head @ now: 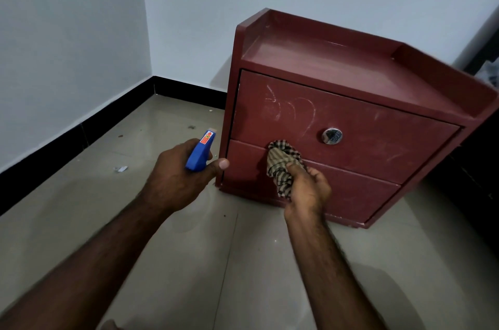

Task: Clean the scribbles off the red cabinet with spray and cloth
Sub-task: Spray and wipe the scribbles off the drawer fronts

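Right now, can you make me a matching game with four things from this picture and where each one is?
Things: 1 blue plastic spray bottle; 2 checked fabric cloth; 3 round shiny metal knob; 4 white scribbles.
Places: A centre of the upper red drawer front; B held in left hand; C left of the knob; D gripped in right hand.
Pairs: 1-B, 2-D, 3-A, 4-C.

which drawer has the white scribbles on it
The upper drawer: white scribbles run across its front, left of the round metal knob. The lower drawer shows no clear marks.
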Available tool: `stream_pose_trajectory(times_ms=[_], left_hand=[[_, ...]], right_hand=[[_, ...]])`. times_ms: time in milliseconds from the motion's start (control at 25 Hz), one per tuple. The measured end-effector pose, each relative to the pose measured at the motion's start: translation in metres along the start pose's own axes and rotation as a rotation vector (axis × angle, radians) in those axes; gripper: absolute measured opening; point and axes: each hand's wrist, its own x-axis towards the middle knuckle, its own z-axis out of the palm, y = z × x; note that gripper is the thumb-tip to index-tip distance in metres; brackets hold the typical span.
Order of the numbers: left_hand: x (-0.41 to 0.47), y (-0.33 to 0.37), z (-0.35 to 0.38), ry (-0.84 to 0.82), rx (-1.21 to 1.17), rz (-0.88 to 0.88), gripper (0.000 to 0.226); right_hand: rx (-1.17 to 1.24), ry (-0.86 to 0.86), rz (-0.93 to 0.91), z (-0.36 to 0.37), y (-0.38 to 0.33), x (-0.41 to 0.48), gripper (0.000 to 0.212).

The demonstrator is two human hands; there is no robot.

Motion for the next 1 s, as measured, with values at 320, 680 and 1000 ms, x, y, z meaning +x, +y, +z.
stream_pose_trajectory(times_ms=[320, 680, 1000], left_hand=[[-0.002, 0.005, 0.001, -0.023, -0.001, -0.011, 0.067], [-0.010, 0.017, 0.010, -0.029, -0.064, -0.014, 0.047], [-0.012, 0.024, 0.011, -0.044, -0.015, -0.013, 0.048]], right_hand=[[0.098, 0.028, -0.046, 0.000, -0.016, -0.006, 0.034], [0.142, 0.044, -0.143, -0.006, -0.026, -0.009, 0.037], [0.065, 0.048, -0.234, -0.006, -0.036, -0.010, 0.030]])
